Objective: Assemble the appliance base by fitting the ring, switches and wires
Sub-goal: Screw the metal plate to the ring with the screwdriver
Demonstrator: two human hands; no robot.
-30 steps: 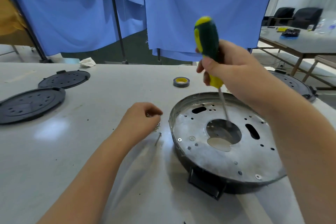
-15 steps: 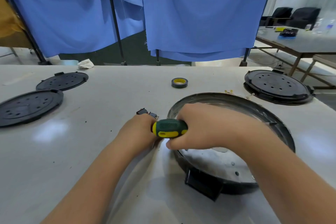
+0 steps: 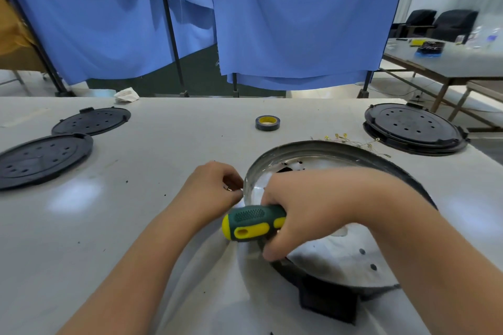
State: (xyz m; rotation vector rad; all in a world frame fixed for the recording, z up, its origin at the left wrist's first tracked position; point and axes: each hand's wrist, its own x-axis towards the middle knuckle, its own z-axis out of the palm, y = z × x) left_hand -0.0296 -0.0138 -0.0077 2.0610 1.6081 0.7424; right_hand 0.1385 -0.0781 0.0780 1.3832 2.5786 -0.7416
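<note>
- The appliance base, a round metal pan, sits on the white table at about 4 o'clock.
- Her right hand grips a green-and-yellow screwdriver sideways over the base's 9 o'clock rim.
- Left hand, just beside that rim, has its fingers curled; I cannot tell whether it holds anything.
- Wires lie behind the base at 12 o'clock, near a tape roll.

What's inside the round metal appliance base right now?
Inside the round metal appliance base: a perforated silver plate; the right hand, gripping a green-yellow screwdriver, covers its middle.
</note>
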